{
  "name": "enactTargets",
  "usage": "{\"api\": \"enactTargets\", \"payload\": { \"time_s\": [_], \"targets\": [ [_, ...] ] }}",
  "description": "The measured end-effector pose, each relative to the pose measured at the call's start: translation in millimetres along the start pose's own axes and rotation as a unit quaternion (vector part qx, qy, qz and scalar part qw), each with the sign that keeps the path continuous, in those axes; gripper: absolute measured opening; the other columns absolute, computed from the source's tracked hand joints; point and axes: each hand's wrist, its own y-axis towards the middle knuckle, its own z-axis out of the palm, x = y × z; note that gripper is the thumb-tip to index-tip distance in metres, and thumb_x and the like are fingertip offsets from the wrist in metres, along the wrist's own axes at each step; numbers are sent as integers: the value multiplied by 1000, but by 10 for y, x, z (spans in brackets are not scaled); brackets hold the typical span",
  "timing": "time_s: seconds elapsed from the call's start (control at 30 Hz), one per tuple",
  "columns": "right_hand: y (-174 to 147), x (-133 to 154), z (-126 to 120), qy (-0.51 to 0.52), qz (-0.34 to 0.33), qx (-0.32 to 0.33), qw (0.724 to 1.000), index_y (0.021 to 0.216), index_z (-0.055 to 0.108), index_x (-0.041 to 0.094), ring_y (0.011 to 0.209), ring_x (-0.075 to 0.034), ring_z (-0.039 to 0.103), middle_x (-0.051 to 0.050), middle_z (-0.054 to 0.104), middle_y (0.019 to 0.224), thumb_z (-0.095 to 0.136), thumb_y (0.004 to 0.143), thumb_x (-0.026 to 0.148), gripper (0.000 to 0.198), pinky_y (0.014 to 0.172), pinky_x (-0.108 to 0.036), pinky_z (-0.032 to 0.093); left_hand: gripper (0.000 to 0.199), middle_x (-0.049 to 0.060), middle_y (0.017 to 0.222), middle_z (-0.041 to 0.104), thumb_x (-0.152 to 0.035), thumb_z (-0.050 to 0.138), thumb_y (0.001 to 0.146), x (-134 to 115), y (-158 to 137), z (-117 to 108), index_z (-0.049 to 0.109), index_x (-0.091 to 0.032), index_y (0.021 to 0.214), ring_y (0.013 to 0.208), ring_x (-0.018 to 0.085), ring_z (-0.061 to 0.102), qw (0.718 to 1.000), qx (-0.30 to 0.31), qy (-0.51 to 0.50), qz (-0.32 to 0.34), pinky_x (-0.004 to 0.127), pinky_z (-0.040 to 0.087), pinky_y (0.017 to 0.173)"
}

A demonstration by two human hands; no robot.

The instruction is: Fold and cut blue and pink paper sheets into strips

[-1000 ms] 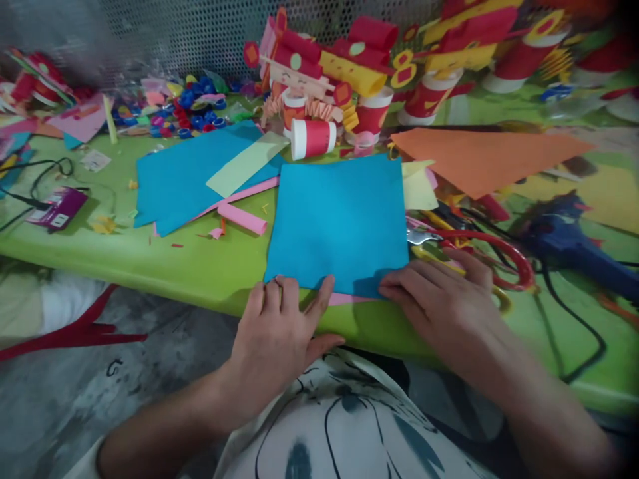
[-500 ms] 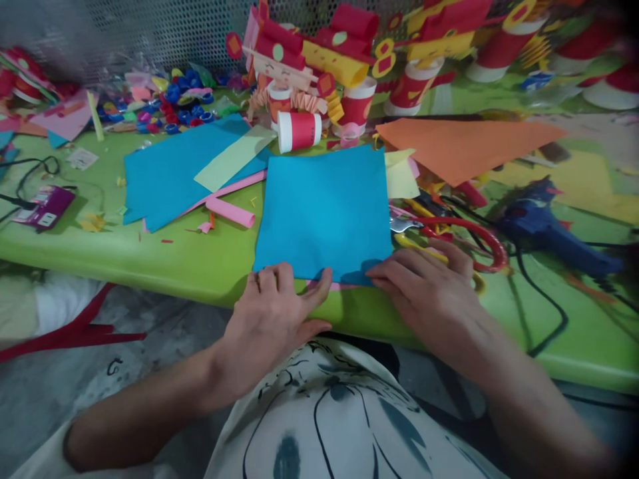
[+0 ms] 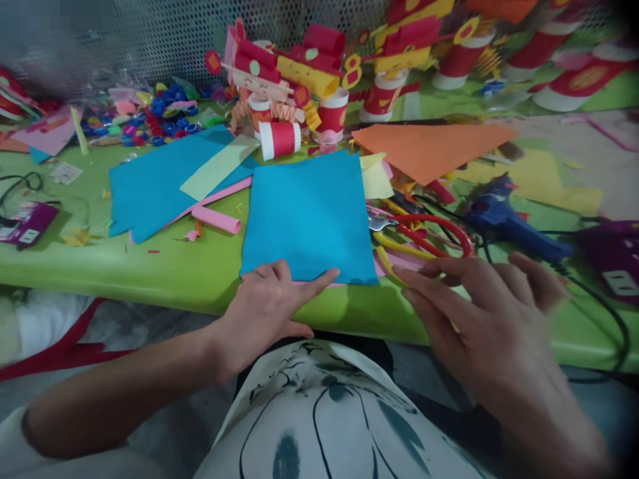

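A square sheet of blue paper (image 3: 307, 213) lies flat near the table's front edge, with a thin pink edge showing under its near side. My left hand (image 3: 269, 293) rests on its near left part, index finger stretched along the near edge and thumb spread below. Off the sheet's near right corner hovers my right hand (image 3: 489, 313), its thumb and index tips close but seemingly apart, with nothing visible between them. Just beyond those fingertips are yellow-handled scissors (image 3: 389, 266) and a red-handled tool (image 3: 464, 239), partly covered by the hand.
Another blue sheet (image 3: 160, 179) lies left, under a pale green strip (image 3: 219, 166). A rolled pink paper (image 3: 217, 219) is nearby. Orange paper (image 3: 429, 150) and a blue glue gun (image 3: 514, 219) with cable are right. Decorated paper cups (image 3: 384, 96) and a tipped cup (image 3: 279, 140) stand behind.
My right hand has left the blue sheet's near right corner and moved right, lifting from it. My left hand stays on the sheet. The view has shifted somewhat to the right.
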Motion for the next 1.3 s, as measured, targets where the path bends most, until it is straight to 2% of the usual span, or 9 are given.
{"api": "enactTargets", "payload": {
  "time_s": [0.1, 0.23, 0.33, 0.6, 0.8, 0.93, 1.1, 1.2, 1.3],
  "targets": [
    [-25, 195, -29, -5, 18, -21, 1000, 127, 80, 30, 93, -26, 59, -8, 72, 108, 66, 102, 29, 28, 111, -55, 42, 126, 14, 97, 68, -88, 70, 81, -6, 9, -15, -5, -50, 175, 71, 31, 65, 1000, 7, 14, -1, 32, 44, 54],
    [31, 536, 168, -18, 4, 25, 1000, 139, 74, 24, 104, -29, 58, -14, 71, 121, 62, 105, 43, 41, 116, -61, 40, 124, 15, 95, 69, -86, 75, 79, -26, 22, 21, 8, -49, 176, 69, 32, 67, 999, -17, 27, -5, 33, 44, 54],
    [32, 637, 312, -23, 3, 46, 999, 144, 71, 21, 112, -31, 58, -16, 70, 125, 58, 107, 51, 50, 121, -65, 35, 126, 12, 90, 67, -86, 79, 75, -29, 16, 99, 13, -49, 176, 66, 30, 65, 998, -53, 27, -8, 32, 42, 52],
    [-99, 449, 294, -44, 21, 59, 997, 138, 76, 29, 109, -30, 60, -13, 74, 129, 61, 106, 45, 39, 127, -68, 27, 120, 7, 91, 60, -81, 88, 73, -14, -50, 348, 33, -48, 174, 68, 23, 57, 982, -171, -82, -15, 32, 43, 56],
    [-89, 353, 275, -39, 2, 38, 998, 134, 78, 25, 110, -32, 62, -11, 78, 124, 66, 105, 40, 35, 124, -70, 33, 109, 18, 108, 69, -81, 74, 87, 50, -219, 451, 43, -23, 173, 84, 34, 65, 978, -201, -47, -21, 42, 54, 60],
    [-39, 240, 269, -30, -32, 41, 998, 125, 81, 21, 112, -32, 64, -10, 80, 122, 68, 104, 43, 34, 111, -56, 48, 88, 23, 122, 75, -75, 62, 101, 102, -367, 604, 59, -9, 159, 95, 35, 70, 964, -262, -44, -24, 45, 60, 70],
    [135, 76, 247, -5, -95, 11, 995, 109, 84, 23, 115, -32, 68, -7, 82, 115, 70, 103, 40, 22, 113, -57, 47, 62, 20, 125, 77, -59, 64, 107, 256, -461, 807, 67, -12, 146, 103, 34, 73, 942, -315, -117, -23, 47, 62, 81],
    [246, -19, 232, 14, -162, 13, 987, 106, 82, 24, 109, -28, 70, -5, 83, 110, 69, 104, 27, 14, 112, -52, 48, 39, 16, 122, 77, -41, 61, 112, 425, -477, 850, 70, -14, 138, 109, 30, 73, 927, -320, -196, 14, 44, 63, 89],
    [309, -74, 216, 1, -222, 34, 974, 108, 81, 18, 108, -28, 69, -9, 82, 112, 64, 102, 15, 18, 107, -48, 50, 28, 14, 123, 77, -30, 59, 114, 565, -482, 830, 72, -14, 132, 110, 27, 73, 908, -326, -260, 45, 42, 62, 91]
  ]
}}
